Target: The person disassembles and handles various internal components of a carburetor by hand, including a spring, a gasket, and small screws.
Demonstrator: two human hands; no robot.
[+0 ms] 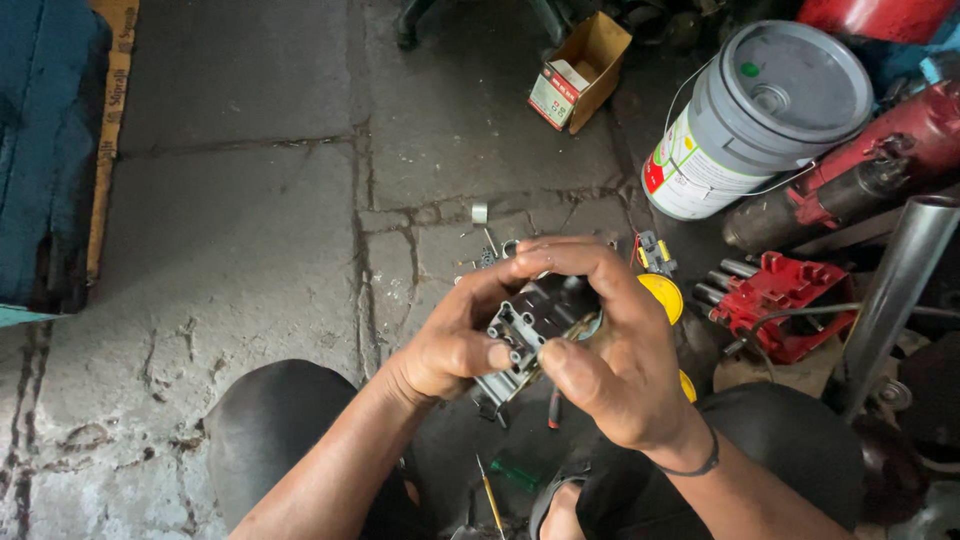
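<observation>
Both hands are wrapped around a small grey metal part (pixel 528 335) with round ports on its face, held up over the cracked concrete floor (pixel 250 250), just above the person's knees. The left hand (pixel 455 345) has a tight grip on the near side, thumb pressed against the ported face. The right hand (pixel 610 350) is curled over the top and far side, so its grip is closed on the same part too. Looks like a thin rod or tool is pinned under the right thumb, but it's too hidden to be sure.

Down on the floor between the knees there's a yellow-handled screwdriver (pixel 489 497), and a yellow disc (pixel 662 296) peeks out behind the right hand. Further out: a grey plastic bucket (pixel 765 115), an open cardboard box (pixel 580 70), and a red machine housing (pixel 785 300) off to the right.
</observation>
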